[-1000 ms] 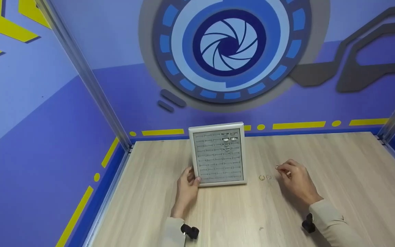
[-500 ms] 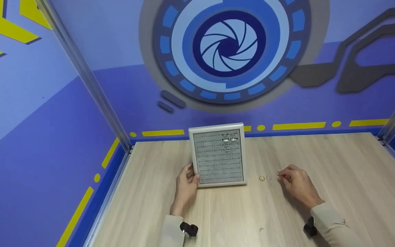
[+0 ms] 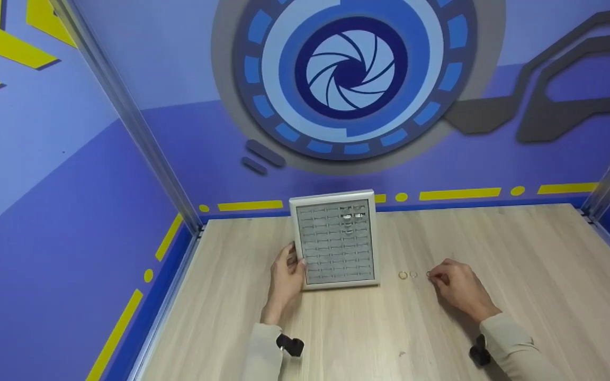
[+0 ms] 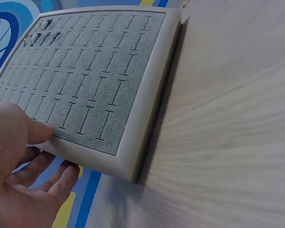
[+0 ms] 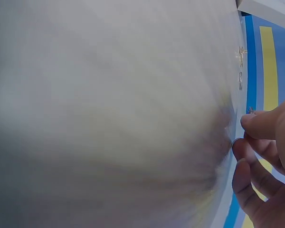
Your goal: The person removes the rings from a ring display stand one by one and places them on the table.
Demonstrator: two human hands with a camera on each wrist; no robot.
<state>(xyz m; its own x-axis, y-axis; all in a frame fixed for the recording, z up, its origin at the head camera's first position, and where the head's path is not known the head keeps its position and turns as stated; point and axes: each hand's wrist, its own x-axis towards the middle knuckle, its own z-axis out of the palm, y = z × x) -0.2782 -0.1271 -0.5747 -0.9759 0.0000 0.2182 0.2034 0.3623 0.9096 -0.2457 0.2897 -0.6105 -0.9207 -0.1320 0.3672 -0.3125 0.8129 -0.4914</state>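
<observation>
A ring display board [image 3: 331,259] with a pale frame and grey slotted padding stands tilted upright on the table. My left hand [image 3: 285,280] grips its lower left side, thumb [image 4: 42,131] on the front and fingers behind. Several silver rings [image 3: 347,216] sit in slots near the board's upper right. Right of the board, my right hand [image 3: 461,286] pinches a small ring [image 3: 428,274] between thumb and fingertips, low at the tabletop. A gold ring [image 3: 403,275] and a thin silver ring [image 3: 413,274] lie between the board and that hand.
The wood-grain table [image 3: 347,338] ends at a blue printed back wall [image 3: 464,164]. A left side panel [image 3: 61,222] meets it at a metal corner post [image 3: 146,137]. A small mark [image 3: 402,353] shows on the table near the front.
My right hand has come down and slightly towards me, bringing the pinched ring level with the two lying rings. My left thumb has shifted a little up the board's side.
</observation>
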